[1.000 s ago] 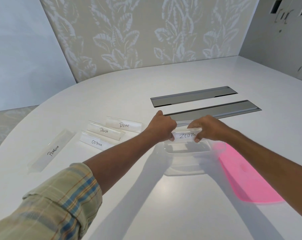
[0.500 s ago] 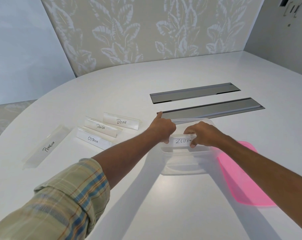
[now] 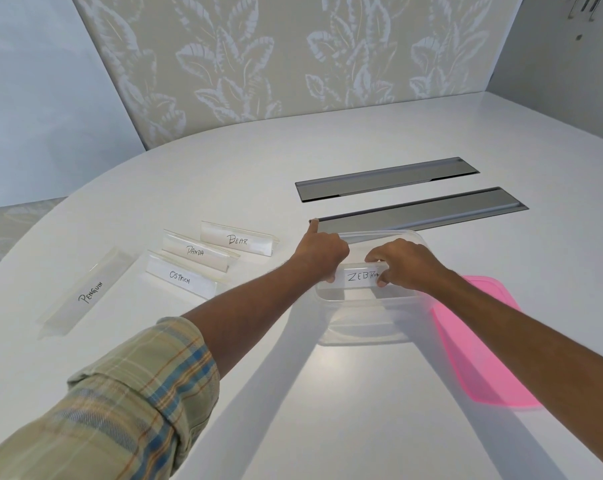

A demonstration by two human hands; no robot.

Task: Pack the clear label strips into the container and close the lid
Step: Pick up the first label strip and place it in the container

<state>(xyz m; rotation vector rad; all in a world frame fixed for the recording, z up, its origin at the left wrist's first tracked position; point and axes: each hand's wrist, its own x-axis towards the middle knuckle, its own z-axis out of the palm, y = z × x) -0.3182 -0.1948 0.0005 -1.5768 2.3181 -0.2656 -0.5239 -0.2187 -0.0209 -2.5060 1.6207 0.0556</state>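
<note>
A clear rectangular container [image 3: 362, 332] stands on the white table in front of me. My left hand [image 3: 322, 252] and my right hand [image 3: 402, 263] each pinch one end of the clear label strip marked ZEBRA [image 3: 357, 277], holding it inside the container's open top. My left index finger sticks out toward the far slot. Left of the container lie more clear strips: BEAR [image 3: 237, 239], PANDA [image 3: 194, 252], OSTRICH [image 3: 180, 277] and PENGUIN [image 3: 89, 292]. The pink lid [image 3: 483, 344] lies flat to the container's right, partly under my right forearm.
Two long grey metal cable slots, the far one [image 3: 386, 178] and the near one [image 3: 431, 211], are set into the table behind the container. A leaf-patterned partition wall [image 3: 276, 53] rises behind the rounded table edge.
Both hands have lowered the ZEBRA strip from above the container's far rim down into its opening. The other strips and the lid have not moved.
</note>
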